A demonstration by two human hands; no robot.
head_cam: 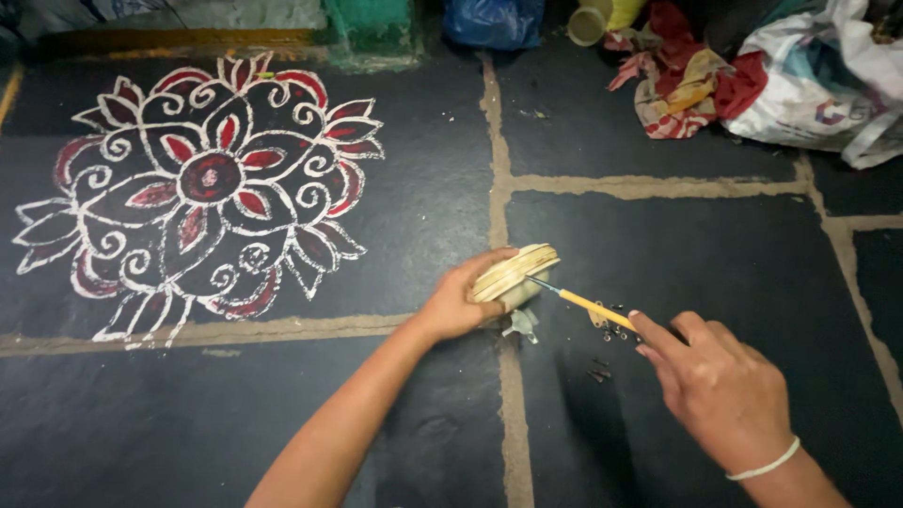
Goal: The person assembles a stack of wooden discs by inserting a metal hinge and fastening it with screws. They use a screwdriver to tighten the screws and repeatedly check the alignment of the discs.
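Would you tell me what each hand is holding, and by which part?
The left hand grips the round cream part by its rim; the right hand holds the yellow-handled screwdriver by its handle end.

head camera looks steeply down, close above the dark stone floor [282, 414].

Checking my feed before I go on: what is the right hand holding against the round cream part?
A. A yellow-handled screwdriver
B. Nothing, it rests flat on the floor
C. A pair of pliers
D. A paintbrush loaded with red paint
A: the right hand grips a thin yellow-handled screwdriver whose tip meets the round cream part, which the left hand steadies on the dark stone floor.
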